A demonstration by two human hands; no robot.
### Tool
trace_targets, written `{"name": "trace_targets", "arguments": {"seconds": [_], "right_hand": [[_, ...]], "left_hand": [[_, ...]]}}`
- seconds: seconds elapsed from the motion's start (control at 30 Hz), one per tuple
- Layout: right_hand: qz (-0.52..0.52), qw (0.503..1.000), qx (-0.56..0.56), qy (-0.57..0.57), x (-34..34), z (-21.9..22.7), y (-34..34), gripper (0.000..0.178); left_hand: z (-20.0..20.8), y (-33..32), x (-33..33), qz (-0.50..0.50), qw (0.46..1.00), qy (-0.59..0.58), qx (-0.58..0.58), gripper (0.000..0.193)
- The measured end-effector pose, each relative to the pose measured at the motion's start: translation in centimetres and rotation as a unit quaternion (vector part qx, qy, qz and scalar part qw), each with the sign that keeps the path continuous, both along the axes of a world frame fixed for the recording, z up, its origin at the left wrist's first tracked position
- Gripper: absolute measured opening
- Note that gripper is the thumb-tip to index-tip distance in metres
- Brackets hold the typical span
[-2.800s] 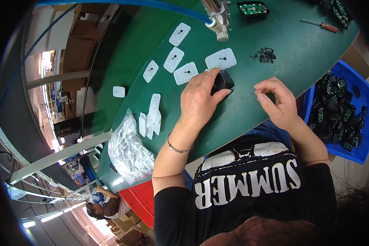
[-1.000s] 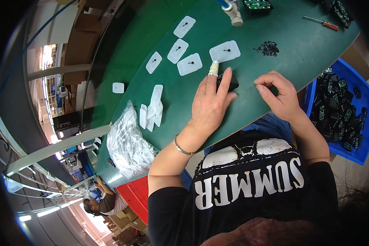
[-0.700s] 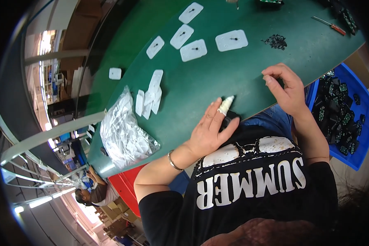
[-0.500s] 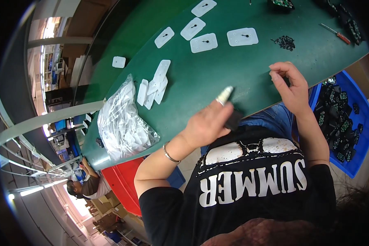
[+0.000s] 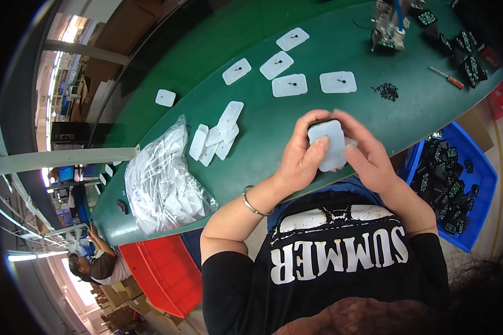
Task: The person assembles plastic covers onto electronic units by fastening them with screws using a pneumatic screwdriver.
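Note:
Both my hands meet at the table's near edge around a small rounded case (image 5: 331,156), whose pale white face is turned up and whose dark edge shows at the top. My left hand (image 5: 300,159) wraps its left side, the thumb pressed on the white face. Against its right side curl the fingers of my right hand (image 5: 370,153); the underside is hidden. Beyond them several white plates, among them one nearest plate (image 5: 289,85), lie apart, each with a small black piece on it. A loose pile of white plates (image 5: 211,137) is to the left.
A clear bag of white parts (image 5: 165,178) lies left. Small black parts (image 5: 387,91), a screwdriver (image 5: 447,77), circuit-board units (image 5: 472,70) and a metal fixture (image 5: 387,28) are right. A blue bin (image 5: 482,195) and red bin (image 5: 162,273) flank me. Another person (image 5: 103,262) sits far left.
My hands were apart, the left low by the table edge with a dark object, the right raised over the table. They have come together around the white-faced case. The view has shifted.

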State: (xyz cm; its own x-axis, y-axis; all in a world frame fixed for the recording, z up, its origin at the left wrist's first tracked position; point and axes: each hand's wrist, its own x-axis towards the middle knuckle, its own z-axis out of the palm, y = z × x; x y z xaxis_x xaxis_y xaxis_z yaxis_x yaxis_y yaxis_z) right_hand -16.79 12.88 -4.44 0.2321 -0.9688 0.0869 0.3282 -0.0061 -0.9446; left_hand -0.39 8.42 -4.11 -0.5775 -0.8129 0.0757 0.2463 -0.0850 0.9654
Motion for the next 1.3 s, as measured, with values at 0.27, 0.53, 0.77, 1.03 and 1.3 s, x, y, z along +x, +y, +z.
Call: {"name": "trace_targets", "arguments": {"seconds": [0.27,0.53,0.77,1.03,1.3], "right_hand": [[-0.050,0.992,0.026,0.115,2.4,-0.6,-0.4,0.045],[-0.183,0.975,0.026,0.124,5.1,-1.1,-1.6,0.041],[-0.194,0.980,0.016,0.035,6.3,-1.2,-2.0,0.040],[-0.235,0.964,-0.030,0.119,5.5,-1.1,-2.9,0.038],[-0.179,0.968,0.090,-0.152,5.4,-2.8,-3.5,0.038]], "left_hand": [[-0.3,-0.3,-0.1,0.028,0.999,-0.039,0.016,0.041],[-1.5,-0.7,0.2,0.088,0.984,-0.089,-0.129,0.048],[-1.3,-0.6,0.2,0.119,0.976,-0.074,-0.166,0.049],[-0.3,-1.4,1.6,0.025,0.996,0.019,0.082,0.050],[1.1,-2.4,1.0,0.073,0.953,-0.257,-0.145,0.054]]}}
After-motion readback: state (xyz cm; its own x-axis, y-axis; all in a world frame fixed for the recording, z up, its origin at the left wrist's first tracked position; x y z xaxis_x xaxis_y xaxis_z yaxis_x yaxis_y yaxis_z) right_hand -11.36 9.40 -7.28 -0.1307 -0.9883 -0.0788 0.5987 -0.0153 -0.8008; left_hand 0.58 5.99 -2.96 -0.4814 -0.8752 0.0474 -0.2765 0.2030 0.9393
